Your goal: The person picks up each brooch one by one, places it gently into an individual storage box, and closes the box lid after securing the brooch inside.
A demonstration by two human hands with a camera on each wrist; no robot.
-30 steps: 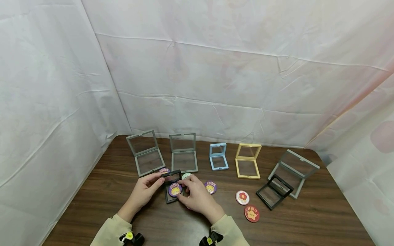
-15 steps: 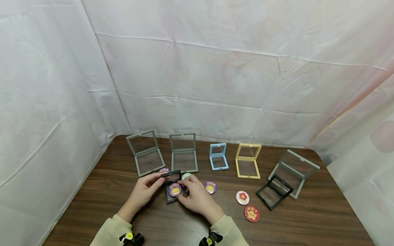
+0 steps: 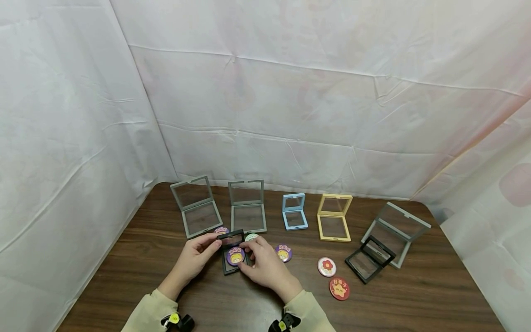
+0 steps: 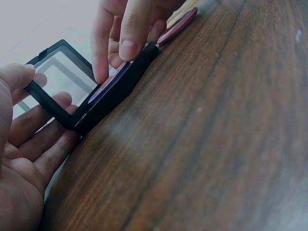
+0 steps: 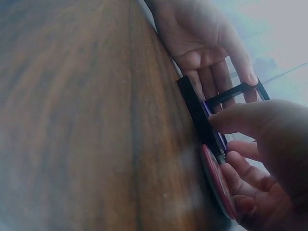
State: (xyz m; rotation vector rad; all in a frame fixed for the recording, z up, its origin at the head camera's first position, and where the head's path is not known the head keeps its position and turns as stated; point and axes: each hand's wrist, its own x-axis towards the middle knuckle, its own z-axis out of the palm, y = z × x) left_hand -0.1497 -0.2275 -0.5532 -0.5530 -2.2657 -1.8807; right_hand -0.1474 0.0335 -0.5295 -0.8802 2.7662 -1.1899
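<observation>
A small black hinged frame (image 3: 229,269) lies unfolded on the table, its lid (image 4: 48,100) tilted up. My left hand (image 3: 194,259) pinches the lid's edge between thumb and forefinger, other fingers behind it. A round purple badge (image 3: 236,256) with a yellow figure lies over the frame's lower half. My right hand (image 3: 265,266) holds this badge at its right side, with thumb and fingertips on its rim. In the right wrist view, the right thumb (image 5: 240,118) lies against the badge beside the black frame (image 5: 193,107).
Grey frames (image 3: 202,219) (image 3: 249,218) stand unfolded behind, with a blue one (image 3: 295,227), a yellow one (image 3: 334,239), and on the right another grey (image 3: 399,263) and a black one (image 3: 356,273). Purple (image 3: 284,253), white (image 3: 327,267) and red badges (image 3: 339,288) lie nearby.
The purple badge has shifted very slightly over the black frame under my right fingers. My left hand keeps its grip on the lid, and nothing else has visibly moved.
</observation>
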